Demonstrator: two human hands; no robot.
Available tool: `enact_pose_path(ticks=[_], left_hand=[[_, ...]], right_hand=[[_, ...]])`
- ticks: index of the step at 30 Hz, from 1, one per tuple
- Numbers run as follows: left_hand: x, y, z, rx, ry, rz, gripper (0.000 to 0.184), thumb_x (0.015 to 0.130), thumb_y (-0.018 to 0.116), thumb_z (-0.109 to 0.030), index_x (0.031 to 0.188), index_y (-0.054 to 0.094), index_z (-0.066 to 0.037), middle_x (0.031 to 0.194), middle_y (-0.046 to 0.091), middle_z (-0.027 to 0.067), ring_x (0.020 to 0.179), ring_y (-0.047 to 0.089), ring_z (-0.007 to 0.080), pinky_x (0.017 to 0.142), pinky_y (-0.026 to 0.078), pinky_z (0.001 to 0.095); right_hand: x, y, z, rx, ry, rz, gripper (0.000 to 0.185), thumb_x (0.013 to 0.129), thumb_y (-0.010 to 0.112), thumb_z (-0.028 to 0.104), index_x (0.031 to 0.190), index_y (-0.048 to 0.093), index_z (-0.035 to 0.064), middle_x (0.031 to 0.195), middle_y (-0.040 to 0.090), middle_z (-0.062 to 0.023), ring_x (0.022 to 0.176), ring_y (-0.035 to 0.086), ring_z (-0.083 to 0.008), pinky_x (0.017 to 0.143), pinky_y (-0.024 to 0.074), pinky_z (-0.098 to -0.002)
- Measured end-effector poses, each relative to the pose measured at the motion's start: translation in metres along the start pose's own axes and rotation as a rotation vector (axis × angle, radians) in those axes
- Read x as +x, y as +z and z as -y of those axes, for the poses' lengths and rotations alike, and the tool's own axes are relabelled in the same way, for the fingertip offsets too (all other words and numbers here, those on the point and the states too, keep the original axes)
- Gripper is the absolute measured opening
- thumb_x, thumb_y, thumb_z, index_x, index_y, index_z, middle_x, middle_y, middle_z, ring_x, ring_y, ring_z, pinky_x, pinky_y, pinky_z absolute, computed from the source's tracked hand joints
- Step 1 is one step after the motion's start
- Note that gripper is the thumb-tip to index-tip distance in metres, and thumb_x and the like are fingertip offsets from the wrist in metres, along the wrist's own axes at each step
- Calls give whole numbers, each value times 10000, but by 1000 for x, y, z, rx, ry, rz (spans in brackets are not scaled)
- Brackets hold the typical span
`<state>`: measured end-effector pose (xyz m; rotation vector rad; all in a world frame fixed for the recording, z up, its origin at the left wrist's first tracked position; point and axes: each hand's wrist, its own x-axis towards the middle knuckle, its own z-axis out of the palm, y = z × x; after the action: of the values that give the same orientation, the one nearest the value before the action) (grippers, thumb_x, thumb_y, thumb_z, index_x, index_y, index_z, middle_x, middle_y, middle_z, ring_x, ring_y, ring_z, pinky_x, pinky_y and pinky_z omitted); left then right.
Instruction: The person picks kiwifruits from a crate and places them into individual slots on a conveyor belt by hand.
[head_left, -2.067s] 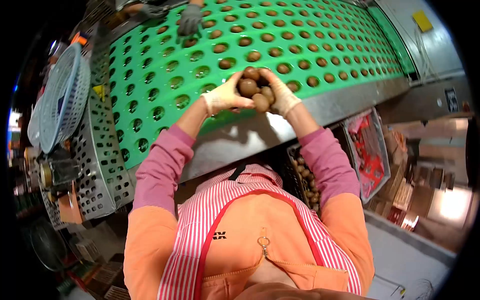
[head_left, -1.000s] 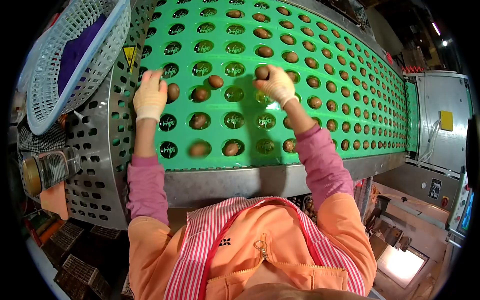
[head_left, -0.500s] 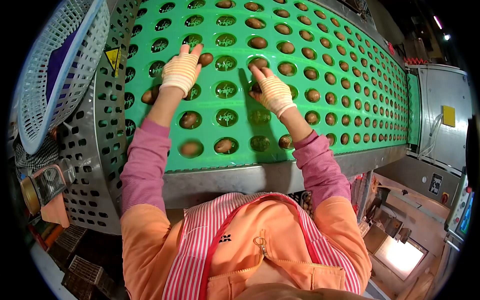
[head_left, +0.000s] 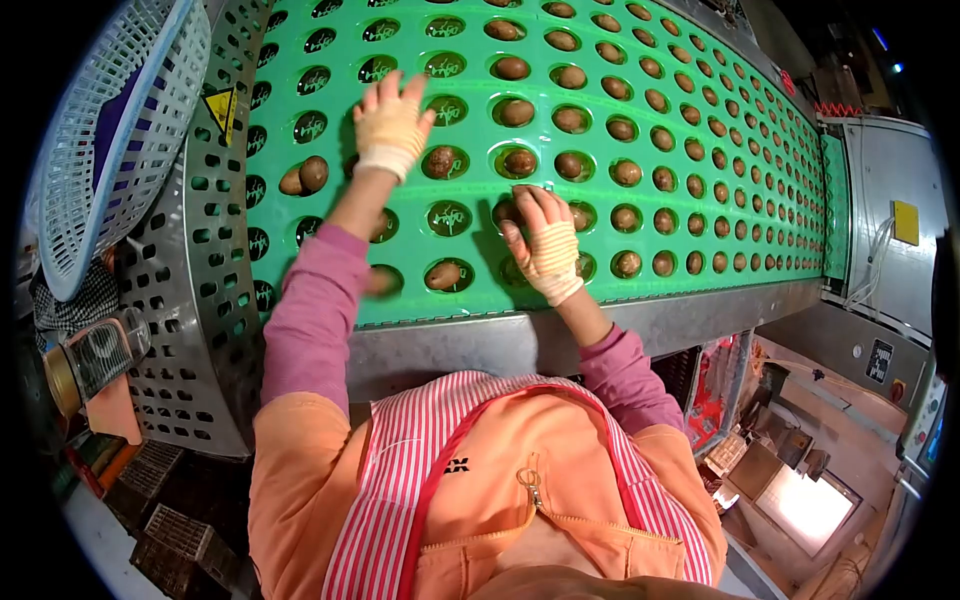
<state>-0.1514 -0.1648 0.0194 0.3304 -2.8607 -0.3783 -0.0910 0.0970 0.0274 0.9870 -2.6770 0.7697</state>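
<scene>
My left hand (head_left: 393, 128), in a striped fingerless glove, hovers over the green cupped tray (head_left: 480, 190) with its fingers spread and nothing in them. A brown egg (head_left: 445, 162) sits in a cup to its lower right. My right hand (head_left: 547, 245), gloved the same way, has its thumb and fingers curled round a dark brown egg (head_left: 506, 212) at a cup near the front edge. Part of that egg is hidden by the fingers. At the left, two brown eggs (head_left: 312, 174) lie against each other.
Rows of eggs fill the cups toward the right. Several cups at the left show white marks. A perforated metal guard (head_left: 195, 330) and a blue plastic basket (head_left: 125, 140) stand at the left. A metal machine housing (head_left: 880, 200) is at the right.
My left hand has left the egg by its fingers and moved slightly right. My right hand has moved toward the front edge. An egg now sits in a middle cup that was vacant.
</scene>
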Motion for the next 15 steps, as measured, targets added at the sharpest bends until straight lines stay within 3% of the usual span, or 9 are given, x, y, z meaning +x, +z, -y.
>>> enact_pose_path(ticks=[4, 5, 11, 15], left_hand=[[25, 19, 20, 69, 97, 270, 465, 878, 621, -304, 1320, 524, -198, 1295, 525, 95, 1201, 486, 340, 991, 416, 503], [20, 20, 14, 54, 151, 156, 457, 877, 619, -304, 1313, 529, -198, 1257, 553, 83, 1176, 506, 337, 976, 429, 494], [-17, 39, -16, -143, 289, 116, 572, 870, 606, -350, 1399, 444, -206, 1393, 449, 132, 1277, 416, 354, 1074, 354, 509], [-30, 2, 28, 64, 112, -136, 610, 840, 647, -359, 1404, 451, -233, 1383, 455, 133, 1279, 413, 355, 1076, 348, 504]], right_hand=[[-31, -25, -7, 23, 75, -181, 456, 827, 688, 139, 1248, 556, 28, 1210, 571, -173, 1100, 543, -363, 951, 445, -456], [-41, -34, -8, -13, 118, -179, 447, 834, 685, 145, 1245, 557, 23, 1210, 572, -175, 1103, 543, -365, 949, 447, -456], [-108, -55, -12, -206, 242, -158, 410, 866, 656, 168, 1234, 558, 15, 1250, 543, -193, 1146, 511, -392, 985, 413, -487], [-136, -51, -11, -279, 296, -204, 405, 878, 636, 170, 1242, 546, 15, 1293, 505, -211, 1184, 470, -433, 999, 386, -521]])
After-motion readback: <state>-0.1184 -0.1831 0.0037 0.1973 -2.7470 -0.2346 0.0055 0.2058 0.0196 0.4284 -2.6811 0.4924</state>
